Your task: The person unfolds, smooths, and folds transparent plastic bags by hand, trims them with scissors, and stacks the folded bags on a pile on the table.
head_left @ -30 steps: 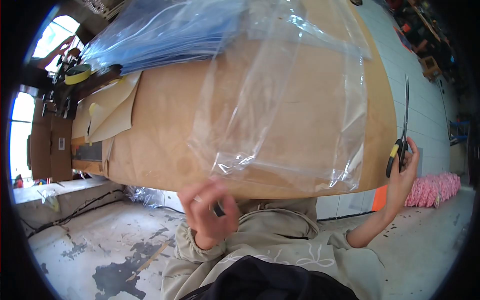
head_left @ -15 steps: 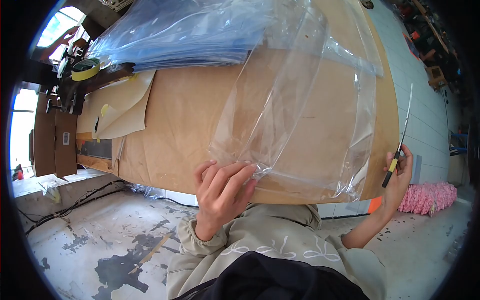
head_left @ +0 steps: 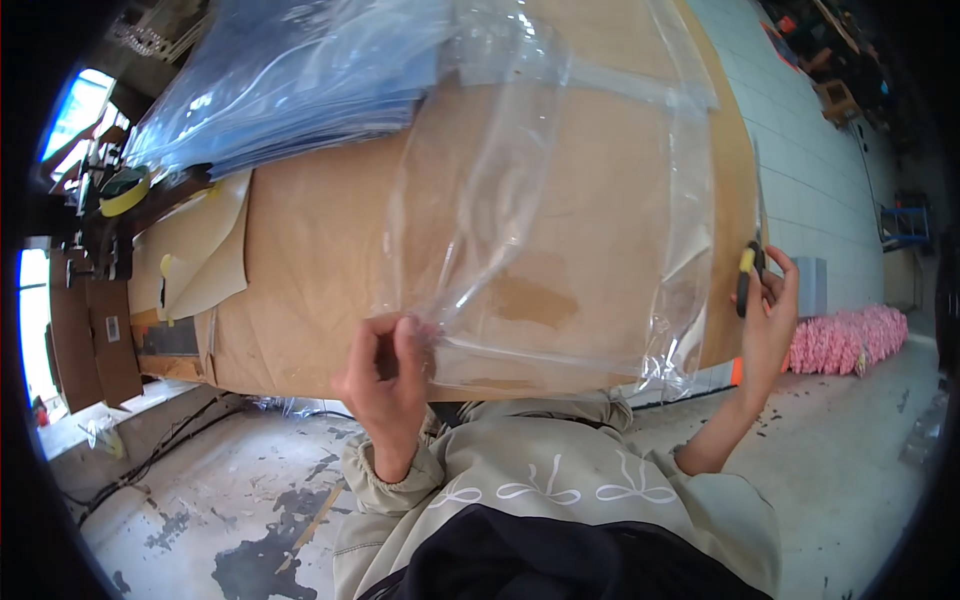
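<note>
A clear plastic sheet (head_left: pixel 600 230) lies on the brown paper-covered table (head_left: pixel 310 230), its near edge close to the table's front edge. My left hand (head_left: pixel 388 375) pinches the near left corner of the sheet between thumb and fingers. At the table's right edge, my right hand (head_left: pixel 772 300) is closed on a pair of scissors (head_left: pixel 750 270) with black and yellow handles, the blades pointing away from me. A stack of bluish plastic sheets (head_left: pixel 300 90) lies at the back left, beside the clear sheet.
Yellow tape (head_left: pixel 125 197) rests by a dark clamp at the left, near a loose piece of brown paper (head_left: pixel 205 255). A cardboard box (head_left: pixel 95 340) stands beyond the left end. A pink fluffy bundle (head_left: pixel 850 340) is on the floor at the right.
My left hand has gone from resting on the sheet's near edge to pinching its corner. The view has shifted, and the scissors are turned more upright in my right hand.
</note>
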A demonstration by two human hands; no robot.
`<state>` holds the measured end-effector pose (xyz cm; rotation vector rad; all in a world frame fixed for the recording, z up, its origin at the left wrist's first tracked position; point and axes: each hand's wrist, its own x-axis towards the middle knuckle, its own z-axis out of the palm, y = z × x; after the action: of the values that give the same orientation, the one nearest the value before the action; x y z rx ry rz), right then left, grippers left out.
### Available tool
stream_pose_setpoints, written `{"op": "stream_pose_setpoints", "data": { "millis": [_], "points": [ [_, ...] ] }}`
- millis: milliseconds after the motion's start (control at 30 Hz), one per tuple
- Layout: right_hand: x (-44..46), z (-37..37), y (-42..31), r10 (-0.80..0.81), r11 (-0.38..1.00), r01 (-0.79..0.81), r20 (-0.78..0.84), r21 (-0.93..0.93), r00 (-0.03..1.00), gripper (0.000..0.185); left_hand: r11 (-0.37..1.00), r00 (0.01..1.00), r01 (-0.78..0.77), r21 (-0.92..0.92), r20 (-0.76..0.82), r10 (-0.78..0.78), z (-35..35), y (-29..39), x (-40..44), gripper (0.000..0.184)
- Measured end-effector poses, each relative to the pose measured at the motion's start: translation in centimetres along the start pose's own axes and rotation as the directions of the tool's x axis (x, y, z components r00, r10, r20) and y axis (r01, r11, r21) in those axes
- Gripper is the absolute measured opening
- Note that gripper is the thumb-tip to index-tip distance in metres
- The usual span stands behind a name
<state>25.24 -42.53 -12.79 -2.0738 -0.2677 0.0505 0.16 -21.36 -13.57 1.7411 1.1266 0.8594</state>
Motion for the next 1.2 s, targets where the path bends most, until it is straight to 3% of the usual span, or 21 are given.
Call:
{"op": "stream_pose_setpoints", "data": {
  "millis": [33, 133, 267, 433, 533, 600, 633, 767, 867, 900, 933, 967, 1033, 1100, 1167, 1200],
  "points": [
    [-0.2, 0.0, -0.3, 0.056, 0.996, -0.057, -0.007, -0.071, 0.998, 0.030, 0.998, 0.998, 0.054, -0.024, -0.010, -0.055, 0.0, -0.1, 0.1, 0.008],
    [-1.2, 0.7, -0.6, -0.165, 0.895, 0.106, -0.102, -0.433, 0.981, 0.028, 0.995, 0.995, 0.095, -0.034, -0.031, -0.096, -0.2, -0.2, 0.7, 0.013],
    [-2.2, 1.1, -1.2, -0.197, 0.859, 0.123, -0.099, -0.498, 0.975, 0.026, 0.994, 0.994, 0.079, -0.077, -0.073, -0.085, -0.7, -1.8, 1.0, 0.016],
    [-2.8, 0.0, -0.6, -0.611, 0.565, 0.537, 0.120, -0.627, 0.782, 0.017, 0.996, 0.994, 0.058, -0.064, -0.084, -0.063, -1.1, -2.4, 1.4, 0.018],
    [-5.0, -1.6, -1.4, -0.450, 0.805, 0.474, 0.154, -0.355, 0.880, 0.019, 0.998, 0.995, 0.040, -0.052, -0.085, -0.044, -1.1, -2.3, 1.4, 0.021],
    [-6.8, -2.7, -0.9, -0.150, 0.987, 0.162, 0.280, -0.019, 0.948, 0.020, 0.998, 0.995, 0.037, -0.050, -0.090, -0.041, -1.0, -2.2, 1.4, 0.022],
    [-7.3, -2.9, -0.6, -0.015, 0.991, -0.037, 0.376, 0.131, 0.927, 0.020, 0.998, 0.995, 0.032, -0.052, -0.092, -0.037, -1.0, -2.1, 1.4, 0.022],
    [-8.3, -2.5, 0.3, -0.032, 0.985, -0.044, 0.433, 0.166, 0.901, 0.023, 1.000, 0.999, 0.007, -0.018, -0.044, -0.007, -1.4, -1.6, 1.3, 0.020],
    [-8.5, -2.5, 1.1, -0.140, 0.983, 0.076, 0.424, 0.166, 0.895, 0.023, 0.954, 0.895, -0.249, 0.168, -0.335, 0.293, 1.1, 1.4, 0.5, 0.018],
    [-8.5, -2.4, 1.1, -0.196, 0.978, 0.145, 0.413, 0.151, 0.890, 0.022, 0.799, 0.793, -0.384, 0.462, -0.278, 0.542, 1.3, 2.9, 0.0, 0.022],
    [-8.6, -2.2, 1.1, -0.253, 0.967, 0.215, 0.403, 0.137, 0.880, 0.020, 0.709, 0.774, -0.543, 0.450, -0.060, 0.630, 1.2, 4.0, -1.0, 0.027],
    [-8.6, -2.1, 1.0, -0.300, 0.953, 0.254, 0.400, 0.165, 0.866, 0.020, 0.626, 0.712, -0.685, 0.373, 0.162, 0.683, 1.1, 5.0, -2.0, 0.033],
    [-8.7, -1.7, 0.4, -0.393, 0.918, 0.329, 0.400, 0.221, 0.828, 0.021, 0.527, 0.440, -0.848, -0.060, 0.475, 0.762, 2.9, 6.8, -4.4, 0.040],
    [-8.8, -1.2, -0.2, -0.459, 0.864, 0.323, 0.339, 0.388, 0.821, 0.023, 0.351, 0.258, -0.931, -0.102, 0.498, 0.828, 6.0, 7.8, -4.4, 0.039],
    [-8.8, -0.5, -0.6, -0.451, 0.807, 0.248, 0.288, 0.536, 0.845, 0.025, 0.386, 0.269, -0.914, -0.123, 0.528, 0.806, 8.1, 6.8, -3.2, 0.029],
    [-8.6, 0.1, -0.6, -0.412, 0.777, 0.177, 0.275, 0.604, 0.868, 0.026, 0.462, 0.331, -0.874, -0.151, 0.510, 0.794, 8.5, 6.4, -2.8, 0.026]
  ]
}}
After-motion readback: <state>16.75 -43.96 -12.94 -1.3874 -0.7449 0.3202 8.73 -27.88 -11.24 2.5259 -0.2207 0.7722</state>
